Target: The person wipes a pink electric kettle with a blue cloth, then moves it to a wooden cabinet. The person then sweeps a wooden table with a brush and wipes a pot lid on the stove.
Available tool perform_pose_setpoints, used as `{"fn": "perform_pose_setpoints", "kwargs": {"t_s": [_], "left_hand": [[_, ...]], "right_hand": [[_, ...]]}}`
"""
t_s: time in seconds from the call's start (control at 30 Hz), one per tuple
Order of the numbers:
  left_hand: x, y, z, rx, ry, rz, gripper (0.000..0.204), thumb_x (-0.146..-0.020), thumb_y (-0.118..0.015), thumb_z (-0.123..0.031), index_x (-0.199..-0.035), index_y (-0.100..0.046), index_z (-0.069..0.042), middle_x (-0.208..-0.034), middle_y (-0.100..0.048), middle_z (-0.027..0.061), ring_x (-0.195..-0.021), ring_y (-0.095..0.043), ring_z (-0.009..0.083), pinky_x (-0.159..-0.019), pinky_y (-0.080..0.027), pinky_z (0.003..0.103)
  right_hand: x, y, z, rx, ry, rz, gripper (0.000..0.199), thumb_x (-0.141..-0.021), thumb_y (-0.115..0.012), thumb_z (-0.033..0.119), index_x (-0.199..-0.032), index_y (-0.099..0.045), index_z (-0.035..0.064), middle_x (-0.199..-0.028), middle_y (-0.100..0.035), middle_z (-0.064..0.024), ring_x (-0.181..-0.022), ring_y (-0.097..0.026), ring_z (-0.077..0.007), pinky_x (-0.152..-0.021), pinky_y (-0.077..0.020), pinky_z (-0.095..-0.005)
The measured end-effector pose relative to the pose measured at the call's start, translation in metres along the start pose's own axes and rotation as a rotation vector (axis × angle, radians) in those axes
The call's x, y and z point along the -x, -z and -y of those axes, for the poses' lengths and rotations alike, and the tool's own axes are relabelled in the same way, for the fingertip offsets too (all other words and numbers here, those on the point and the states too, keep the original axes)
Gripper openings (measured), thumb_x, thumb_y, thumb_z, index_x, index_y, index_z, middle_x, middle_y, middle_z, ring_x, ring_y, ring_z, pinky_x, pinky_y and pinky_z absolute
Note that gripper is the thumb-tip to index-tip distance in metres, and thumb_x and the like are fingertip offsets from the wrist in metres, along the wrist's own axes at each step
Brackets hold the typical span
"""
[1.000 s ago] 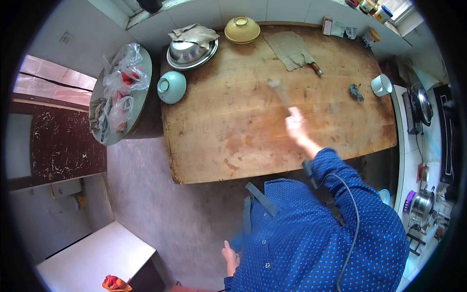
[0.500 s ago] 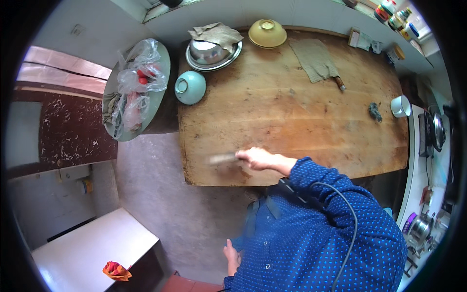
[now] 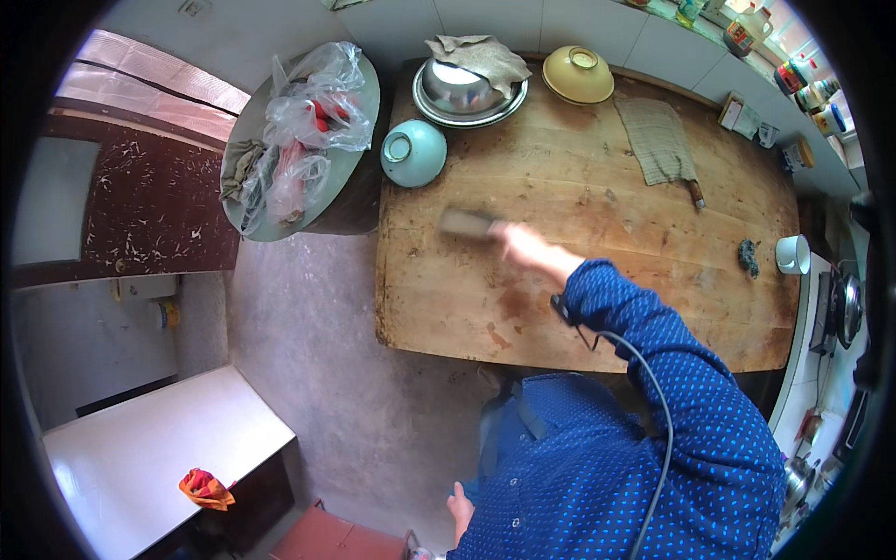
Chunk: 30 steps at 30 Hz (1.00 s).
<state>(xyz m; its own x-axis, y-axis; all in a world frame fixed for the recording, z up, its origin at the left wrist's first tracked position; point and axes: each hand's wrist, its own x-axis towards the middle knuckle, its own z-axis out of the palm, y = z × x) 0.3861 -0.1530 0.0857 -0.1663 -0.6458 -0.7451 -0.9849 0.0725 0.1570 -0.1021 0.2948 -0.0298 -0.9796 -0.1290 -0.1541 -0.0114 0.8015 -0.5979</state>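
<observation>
— Kitchen seen from above: grey floor, white tiled wall at the top, big worn wooden table [image 3: 597, 187] filling the middle, pale with reddish stains near the front edge.

— And on it?

— Right hand [image 3: 525, 248] stretched out over the left half of the table, blurred, closed around a dark flat tool [image 3: 465, 222] pointing left. Looks like a scraper or brush resting on the wood, just below a turquoise bowl [image 3: 413, 153] turned upside down.

— Sure about the tool?

— No. Smeared by motion; only a dark grey oblong shape, shorter than the hand's reach. Fingers wrapped on its near end, but individual fingers impossible to separate.

— Left hand?

— Left hand [image 3: 458, 509] low by the body near the bottom edge, partly hidden behind the blue dotted shirt [image 3: 635, 448]. Holding nothing visible; spread or curled, cannot tell.

— Rest of the table?

— Metal basin [image 3: 467, 91] with a crumpled cloth on top at the far edge, yellow bowl [image 3: 579, 75] upside down beside it, folded grey rag [image 3: 658, 140] with a knife handle poking out beneath, white cup [image 3: 793, 254] at the right end.

— Off the table?

— Round tray [image 3: 359, 154] of plastic bags to the left, touching the table corner. White counter [image 3: 149, 457] lower left with a red-orange cloth [image 3: 205, 488]. Stove at the right rim, bent and cut off by the lens.
</observation>
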Motion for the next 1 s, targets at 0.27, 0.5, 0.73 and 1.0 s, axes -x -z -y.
{"fn": "perform_pose_setpoints", "kwargs": {"t_s": [0.27, 0.5, 0.73, 1.0], "left_hand": [[0.017, 0.011, 0.010, 0.275, -0.034, 0.037, 0.047, -0.109, -0.060, -0.034, -0.116, -0.063, 0.013, -0.105, -0.072, 0.0179, -0.089, -0.073, 0.0270, -0.072, -0.061, 0.042], [0.025, -0.003, 0.040, 0.157, 0.133, -0.054, 0.050, -0.106, -0.065, -0.039, -0.112, -0.064, 0.011, -0.100, -0.072, 0.0167, -0.083, -0.072, 0.0243, -0.065, -0.058, 0.042], [0.023, -0.009, 0.045, 0.296, 0.042, -0.010, 0.046, -0.106, -0.065, -0.039, -0.104, -0.068, 0.007, -0.091, -0.071, 0.0101, -0.082, -0.069, 0.0196, -0.069, -0.056, 0.039], [-0.013, -0.021, 0.076, 0.431, 0.077, 0.046, 0.046, -0.107, -0.065, -0.039, -0.102, -0.070, 0.006, -0.095, -0.072, 0.0090, -0.084, -0.066, 0.0175, -0.074, -0.054, 0.038]], "right_hand": [[-0.016, 0.084, -0.030, 0.191, -0.167, -0.238, 0.038, -0.103, -0.051, 0.014, -0.139, -0.058, 0.0206, -0.092, -0.075, -0.0214, -0.086, -0.073, -0.0453, -0.073, -0.0576, -0.0555], [-0.053, 0.060, -0.016, 0.168, -0.177, -0.068, 0.030, -0.099, -0.054, 0.017, -0.129, -0.059, 0.0169, -0.099, -0.074, -0.0286, -0.093, -0.071, -0.0511, -0.079, -0.0552, -0.0626], [-0.016, 0.017, 0.049, 0.008, 0.018, -0.145, 0.051, -0.094, -0.061, 0.014, -0.145, -0.058, 0.0136, -0.104, -0.075, -0.0246, -0.092, -0.072, -0.0469, -0.080, -0.0574, -0.0566], [0.035, -0.146, 0.209, -0.136, 0.263, 0.568, 0.037, -0.096, -0.060, 0.017, -0.131, -0.066, 0.0089, -0.111, -0.074, -0.0234, -0.106, -0.070, -0.0454, -0.092, -0.0566, -0.0540]]}}
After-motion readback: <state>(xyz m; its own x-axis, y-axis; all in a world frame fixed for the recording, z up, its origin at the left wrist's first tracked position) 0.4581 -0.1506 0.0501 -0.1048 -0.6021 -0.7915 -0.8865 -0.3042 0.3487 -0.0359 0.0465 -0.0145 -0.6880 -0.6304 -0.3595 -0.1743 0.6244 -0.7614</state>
